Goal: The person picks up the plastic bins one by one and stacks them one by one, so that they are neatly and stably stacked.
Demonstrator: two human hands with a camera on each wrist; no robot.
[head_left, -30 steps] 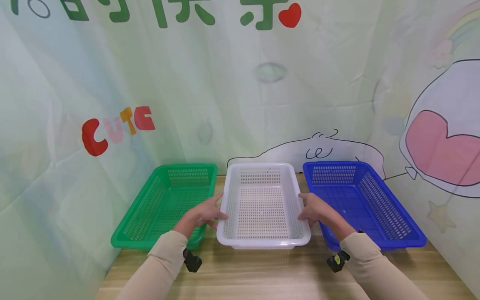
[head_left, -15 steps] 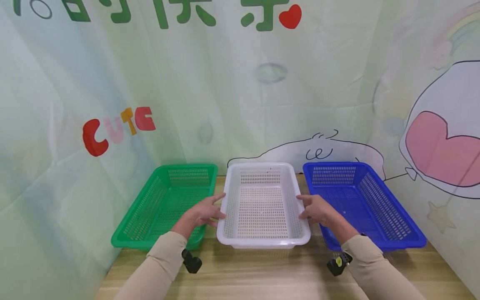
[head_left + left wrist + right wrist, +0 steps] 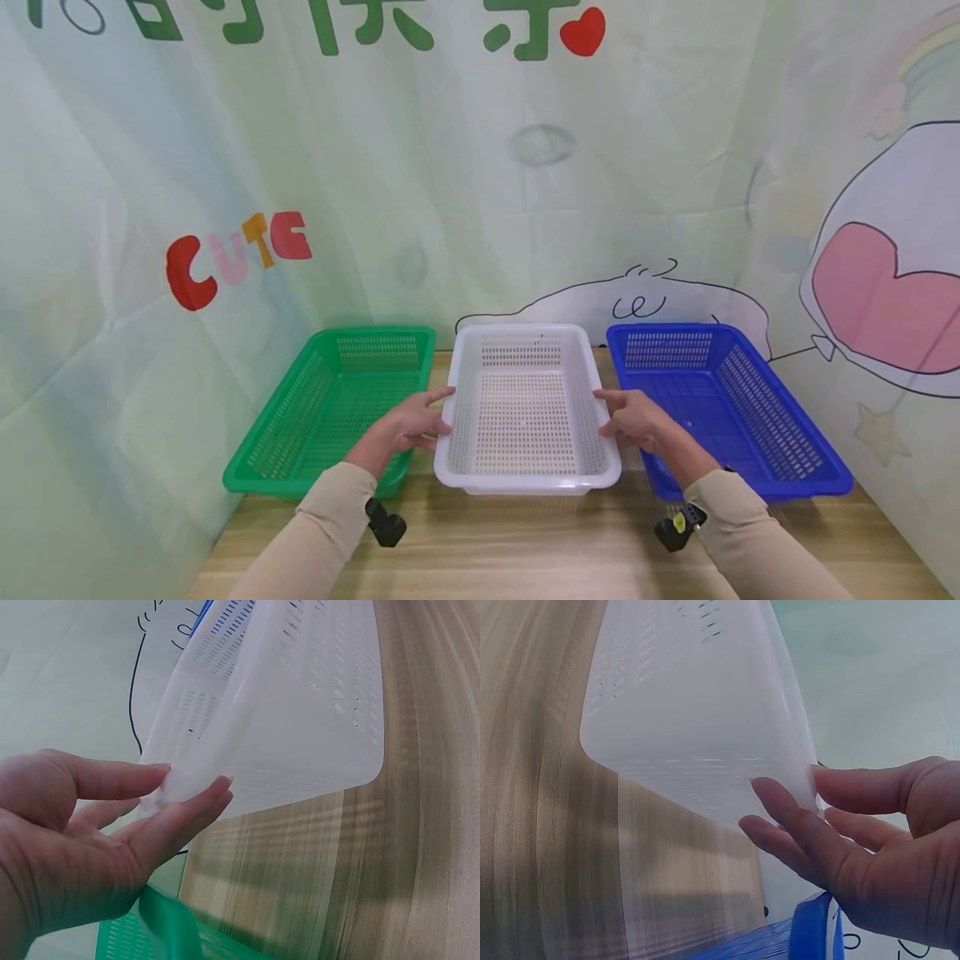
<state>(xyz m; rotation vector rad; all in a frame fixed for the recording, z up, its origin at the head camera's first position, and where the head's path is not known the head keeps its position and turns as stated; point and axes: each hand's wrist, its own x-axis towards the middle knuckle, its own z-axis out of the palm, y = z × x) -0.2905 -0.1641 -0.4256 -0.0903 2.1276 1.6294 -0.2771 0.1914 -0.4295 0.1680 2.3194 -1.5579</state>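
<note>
A white plastic basket (image 3: 522, 483) with perforated walls stands between a green basket (image 3: 285, 486) and a blue basket (image 3: 787, 487). At its left side, my left hand (image 3: 412, 423) pinches the rim. The thumb lies at the rim's upper side and the fingers below it, as the left wrist view shows. My right hand (image 3: 633, 419) pinches the opposite rim; in the right wrist view its thumb is at the rim and two fingertips (image 3: 769, 791) lie against the outer wall. No items show inside the three baskets.
The baskets stand in a row on a wood-grain table (image 3: 517, 550), close to a printed cloth backdrop (image 3: 480, 208). My left wrist overlaps the green basket's near corner, and my right wrist overlaps the blue basket's left side.
Both hands have shifted slightly at the rim, with the index fingers straighter and reaching a little further onto it. The white basket keeps practically the same place.
</note>
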